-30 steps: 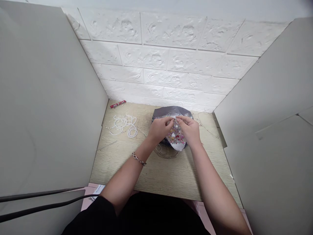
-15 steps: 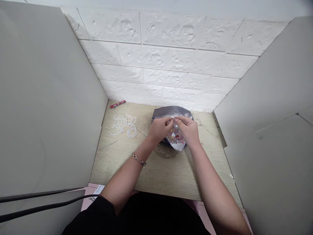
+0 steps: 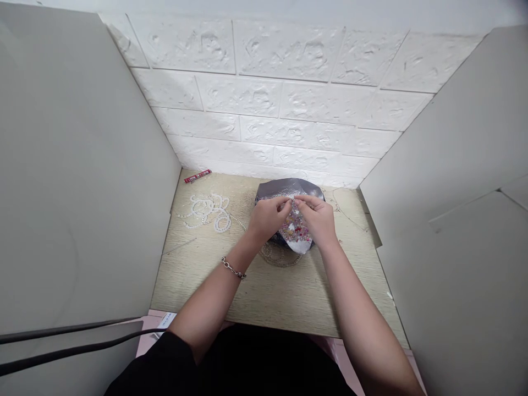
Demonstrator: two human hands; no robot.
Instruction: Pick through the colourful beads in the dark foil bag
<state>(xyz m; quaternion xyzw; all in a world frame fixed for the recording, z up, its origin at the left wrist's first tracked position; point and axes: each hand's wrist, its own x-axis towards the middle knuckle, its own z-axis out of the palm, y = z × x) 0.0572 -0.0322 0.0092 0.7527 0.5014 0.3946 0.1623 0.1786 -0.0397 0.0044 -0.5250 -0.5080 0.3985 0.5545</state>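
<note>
My left hand (image 3: pixel 269 219) and my right hand (image 3: pixel 318 220) meet fingertip to fingertip above an opened silvery bag (image 3: pixel 289 187). Both are closed in a pinch; whatever sits between the fingers is too small to make out. Below the fingertips, many small beads (image 3: pixel 297 230) in pink, red, yellow and clear colours lie in the bag's silver lining. A coil of clear beads on a string (image 3: pixel 280 258) rests on the table just in front of the bag, partly covered by it and my left wrist.
White strung beads (image 3: pixel 210 212) lie in loops on the wooden table (image 3: pixel 284 302) at left. A small red packet (image 3: pixel 197 176) is by the back wall. Thin wire or thread (image 3: pixel 350 217) lies right of the bag. Grey panels (image 3: pixel 82 165) flank both sides; black cables (image 3: pixel 74 349) run at lower left.
The view has shifted very slightly. Both hands stay pinched together over the beads, with hardly any visible movement.
</note>
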